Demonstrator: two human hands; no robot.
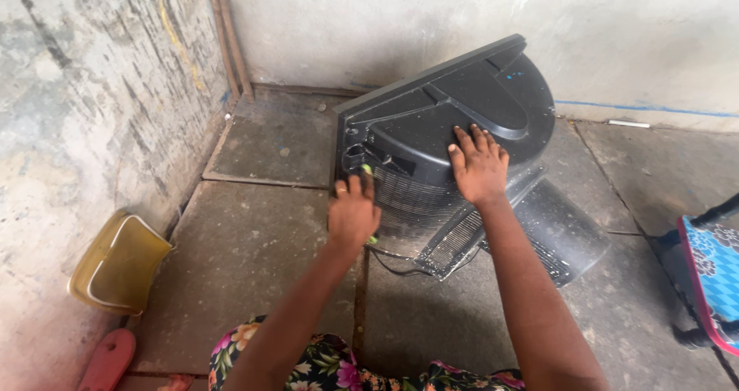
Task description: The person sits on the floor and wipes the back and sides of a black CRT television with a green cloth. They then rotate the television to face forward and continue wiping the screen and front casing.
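A bulky black television set (493,91) lies screen-down on the stone floor, its vented plastic back shell facing up. My right hand (479,164) rests flat on top of the back shell, fingers spread. At the shell's left side, near a recessed corner, my left hand (352,210) is closed around a tool with a green handle (367,170), of which only small bits show. A thin black cable (392,266) trails from under the set.
A yellow plastic tub (115,264) leans against the left wall. A pink sandal (108,360) lies below it. A blue patterned cushion on a dark frame (712,272) stands at the right edge. Plastered walls close the corner behind the set.
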